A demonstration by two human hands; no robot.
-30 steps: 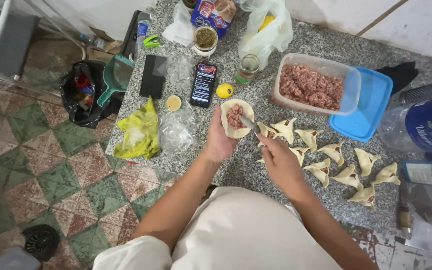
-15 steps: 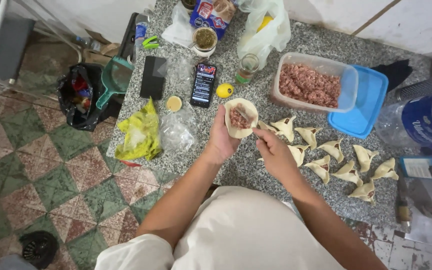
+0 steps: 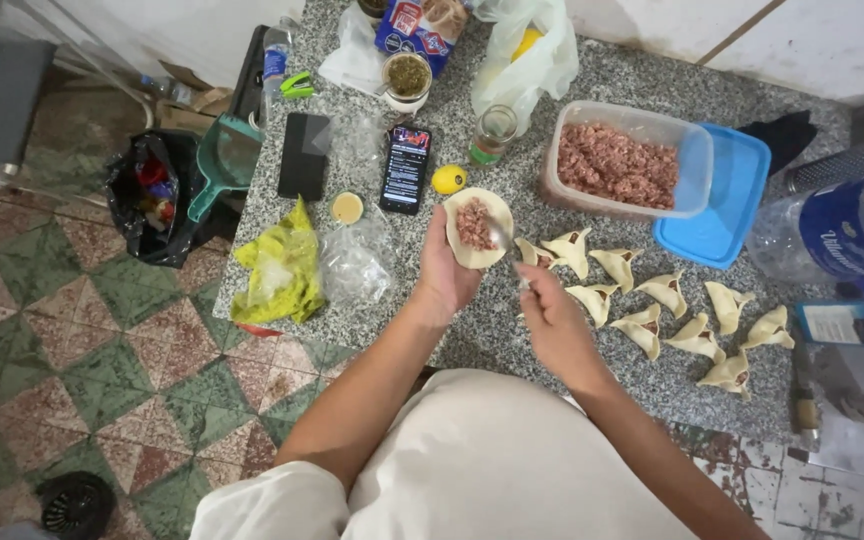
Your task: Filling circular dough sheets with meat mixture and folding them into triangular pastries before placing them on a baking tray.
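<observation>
Two bare hands work at mid-frame over a speckled granite counter point(image 3: 472, 340). Right hand point(image 3: 552, 320), lower centre, is closed around a spoon point(image 3: 505, 240) whose tip reaches the filling. Left hand point(image 3: 447, 275) is cupped, palm up, cradling a round dough wrapper point(image 3: 479, 228) with minced meat on it. Right of centre lie folded dumplings point(image 3: 652, 300) in rows. Further up, a clear tub of mince point(image 3: 620, 165) sits beside its blue lid point(image 3: 717, 205); a phone point(image 3: 406, 168) and lemon point(image 3: 449, 179) lie upper centre.
</observation>
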